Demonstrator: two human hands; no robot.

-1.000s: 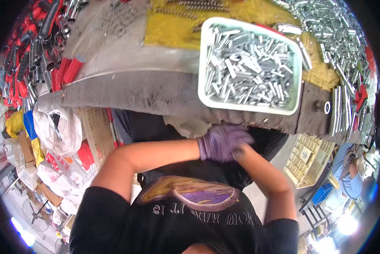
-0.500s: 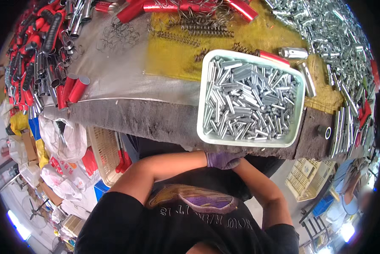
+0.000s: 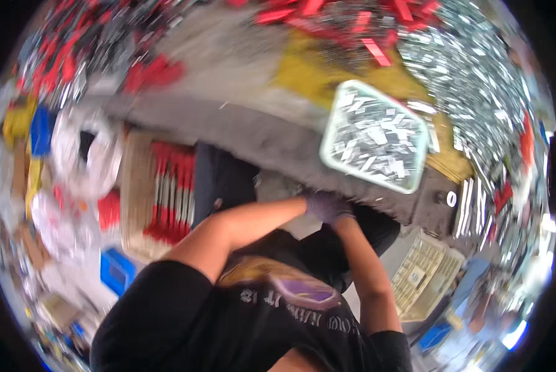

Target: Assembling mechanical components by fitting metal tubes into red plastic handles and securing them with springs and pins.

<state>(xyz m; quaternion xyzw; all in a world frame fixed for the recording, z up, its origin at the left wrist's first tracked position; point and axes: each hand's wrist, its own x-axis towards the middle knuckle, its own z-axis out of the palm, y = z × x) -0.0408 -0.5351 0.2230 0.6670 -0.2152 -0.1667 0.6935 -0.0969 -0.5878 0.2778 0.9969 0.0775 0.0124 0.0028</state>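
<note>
Frame is motion-blurred, fisheye view from head cam.

Both hands meet at the near edge of the workbench (image 3: 247,139), just below the white tray (image 3: 337,133). Left hand (image 3: 321,204) wears a purple glove; forearm comes in from lower left, bent at elbow. Right hand (image 3: 343,214) is tucked right against the left one, also looks purple-gloved, forearm rises from lower right. Hands overlap, too blurred to split fingers. Grip state: can't tell for either hand, can't see anything held.

Tray is a pale-rimmed rectangular tub, tilted in the view, full of short silver metal pieces (image 3: 374,133). It sits on the bench's grey front strip, partly over a yellow cloth (image 3: 303,68). Hands are near its lower left corner, touching or not: can't tell.

Around: big heap of loose silver metal parts (image 3: 476,74) to the right on the bench, red parts (image 3: 148,71) scattered upper left and along the top. Below bench on left, a woven basket (image 3: 135,186) w/ red-handled items (image 3: 169,192), white plastic bags (image 3: 83,152), blue bin (image 3: 114,270). Lower right, a pale slotted crate (image 3: 423,276) on the floor. Person wears a black tee w/ purple-and-gold print.
</note>
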